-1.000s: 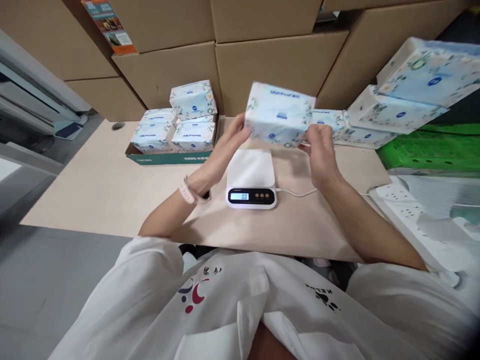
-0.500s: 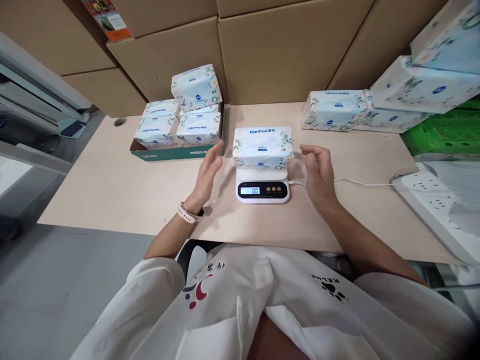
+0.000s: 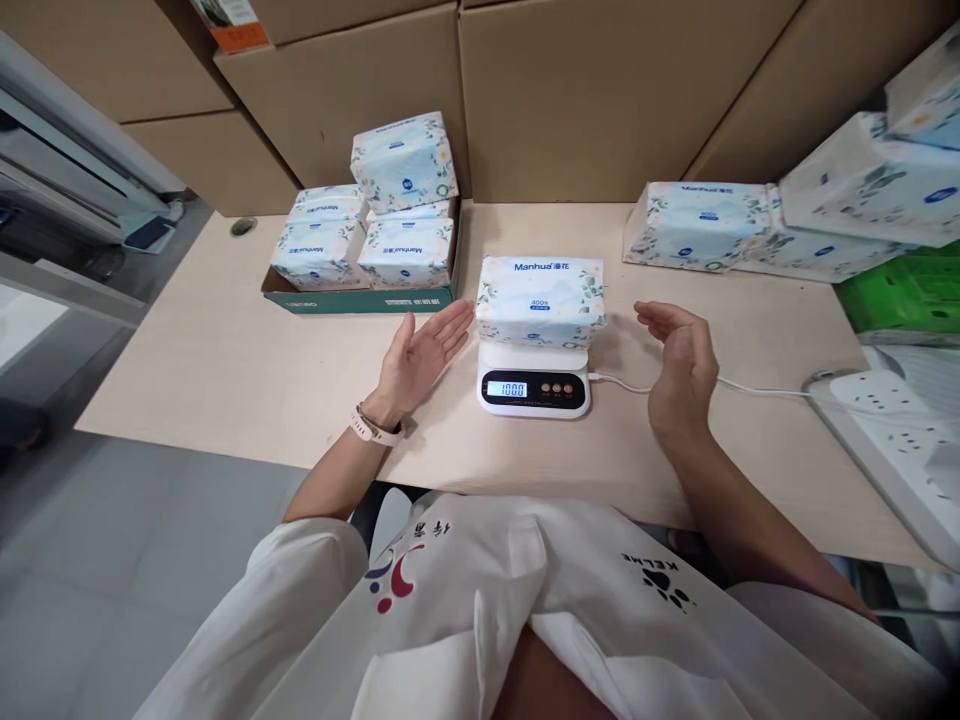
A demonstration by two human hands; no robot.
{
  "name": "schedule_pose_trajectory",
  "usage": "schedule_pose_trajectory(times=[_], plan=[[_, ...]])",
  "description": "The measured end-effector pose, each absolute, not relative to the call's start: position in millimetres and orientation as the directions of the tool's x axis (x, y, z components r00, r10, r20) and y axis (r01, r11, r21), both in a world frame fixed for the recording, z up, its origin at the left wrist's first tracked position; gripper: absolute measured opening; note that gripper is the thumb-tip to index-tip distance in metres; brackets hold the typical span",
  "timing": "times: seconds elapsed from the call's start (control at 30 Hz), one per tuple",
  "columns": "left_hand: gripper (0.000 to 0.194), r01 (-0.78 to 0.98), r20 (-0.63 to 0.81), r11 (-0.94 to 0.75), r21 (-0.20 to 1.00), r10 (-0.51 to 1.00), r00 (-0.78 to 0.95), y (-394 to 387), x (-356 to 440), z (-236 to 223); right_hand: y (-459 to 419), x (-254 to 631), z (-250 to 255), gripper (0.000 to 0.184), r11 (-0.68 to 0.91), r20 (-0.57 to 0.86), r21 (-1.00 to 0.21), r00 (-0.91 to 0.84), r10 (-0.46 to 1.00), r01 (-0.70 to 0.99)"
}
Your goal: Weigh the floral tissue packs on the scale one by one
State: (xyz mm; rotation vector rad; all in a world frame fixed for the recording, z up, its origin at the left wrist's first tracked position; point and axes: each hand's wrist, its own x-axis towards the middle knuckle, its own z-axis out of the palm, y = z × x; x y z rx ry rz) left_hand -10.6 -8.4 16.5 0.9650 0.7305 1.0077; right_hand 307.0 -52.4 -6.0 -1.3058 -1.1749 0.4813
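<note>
A pack of tissues [image 3: 540, 302], pale blue with a leaf print, rests on a white digital scale [image 3: 534, 360] whose lit display appears to read 100.0. To its left, my left hand [image 3: 424, 360] is open, palm turned up, fingertips close to the pack's lower left side. My right hand [image 3: 679, 375] hovers to the right of the scale, fingers stretched out and apart from the pack. Neither hand holds anything. A white cable [image 3: 626, 385] runs from the scale behind my right hand.
A green shallow box [image 3: 322, 302] with several tissue packs stands at the back left. More tissue packs [image 3: 697, 225] are stacked at the back right, near a green crate [image 3: 904, 295]. A white power strip [image 3: 885, 430] lies at right. Cardboard boxes [image 3: 585, 100] line the back of the table [image 3: 225, 370].
The tissue pack went from both hands down onto the scale, and the hands let go and moved apart. The display changed from 0.0 to about 100.0.
</note>
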Motion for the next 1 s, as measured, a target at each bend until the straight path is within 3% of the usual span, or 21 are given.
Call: schedule_pose_trajectory(times=[0.53,1.0], plan=[[0.084,-0.32,-0.12,0.252,0.913,0.918,0.379,-11.0,-8.5,17.7,-52.4,310.0,-5.6,0.056,0.27,0.41,-0.889,0.383,0.828,0.37],[0.079,-0.317,-0.112,0.242,0.917,0.919,0.379,-10.1,-8.2,16.1,-53.4,311.5,-7.5,0.055,0.282,0.421,-0.884,0.372,0.827,0.372]])
